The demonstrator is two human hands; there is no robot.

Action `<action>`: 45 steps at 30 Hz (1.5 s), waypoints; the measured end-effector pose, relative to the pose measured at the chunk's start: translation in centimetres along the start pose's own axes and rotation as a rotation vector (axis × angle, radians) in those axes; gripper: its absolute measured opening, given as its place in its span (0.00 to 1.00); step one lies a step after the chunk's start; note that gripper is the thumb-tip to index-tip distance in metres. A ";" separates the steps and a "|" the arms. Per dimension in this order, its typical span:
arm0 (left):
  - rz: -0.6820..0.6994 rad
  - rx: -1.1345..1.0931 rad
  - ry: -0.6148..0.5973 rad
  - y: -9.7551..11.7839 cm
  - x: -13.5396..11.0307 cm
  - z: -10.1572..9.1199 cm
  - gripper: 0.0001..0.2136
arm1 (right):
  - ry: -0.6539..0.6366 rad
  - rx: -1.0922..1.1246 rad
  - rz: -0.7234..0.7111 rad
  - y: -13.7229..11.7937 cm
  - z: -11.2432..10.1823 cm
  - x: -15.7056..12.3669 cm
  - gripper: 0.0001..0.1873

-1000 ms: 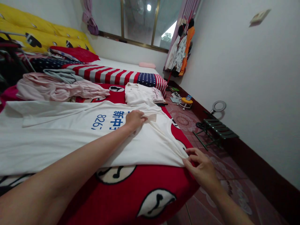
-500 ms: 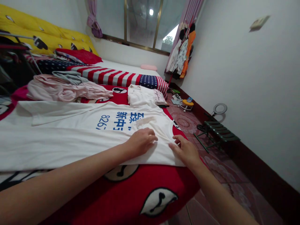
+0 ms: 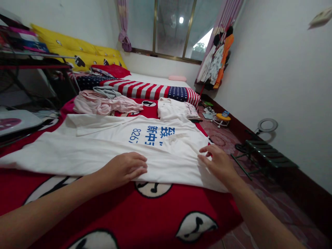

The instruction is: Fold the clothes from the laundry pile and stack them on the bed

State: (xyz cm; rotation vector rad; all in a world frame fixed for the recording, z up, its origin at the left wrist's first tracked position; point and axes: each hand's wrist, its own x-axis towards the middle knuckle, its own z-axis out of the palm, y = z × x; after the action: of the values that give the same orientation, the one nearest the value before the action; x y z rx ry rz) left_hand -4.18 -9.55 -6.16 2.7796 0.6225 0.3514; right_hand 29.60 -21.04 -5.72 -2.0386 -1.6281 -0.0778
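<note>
A white T-shirt point(image 3: 85, 148) with blue printed characters and digits lies spread sideways on a red blanket point(image 3: 145, 221). Its near side is folded over, partly covering the print, and one short sleeve lies on top near the collar. My left hand point(image 3: 127, 167) rests on the near folded edge, its fingers stretched out and holding nothing. By the collar end, my right hand point(image 3: 218, 160) touches or hovers just over the cloth, thumb and fingers apart. Beyond the shirt sit a folded white garment stack point(image 3: 171, 109) and a crumpled pink garment point(image 3: 93, 102).
A grey garment point(image 3: 107, 91) lies on the pink one. Behind stands a bed with a striped, starred cover point(image 3: 145, 89). To the right are a dark green folding stool point(image 3: 269, 154), a ring light point(image 3: 267, 125) and a small yellow stool point(image 3: 222, 117). A desk point(image 3: 33, 65) stands left.
My left hand has moved left along the shirt, away from the sleeve, and its fingers have straightened. My right hand stays by the collar. The view has turned left.
</note>
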 end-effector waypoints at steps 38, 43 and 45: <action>-0.319 0.223 0.267 -8.6 1.3 1.9 0.18 | 0.040 -0.265 0.115 -10.3 9.3 7.7 0.21; -0.333 0.153 0.286 -9.4 1.4 2.6 0.20 | 0.023 -0.043 -0.127 -12.8 9.1 6.0 0.12; -0.312 0.028 0.380 -9.4 1.4 2.2 0.20 | -0.156 -0.015 -0.232 -13.6 9.8 5.2 0.07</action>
State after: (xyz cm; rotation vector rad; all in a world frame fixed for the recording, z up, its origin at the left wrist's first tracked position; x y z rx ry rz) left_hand -5.91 -1.19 -10.89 2.5965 1.1368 0.8131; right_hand 15.84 -10.34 -7.39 -1.8984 -1.9617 -0.0130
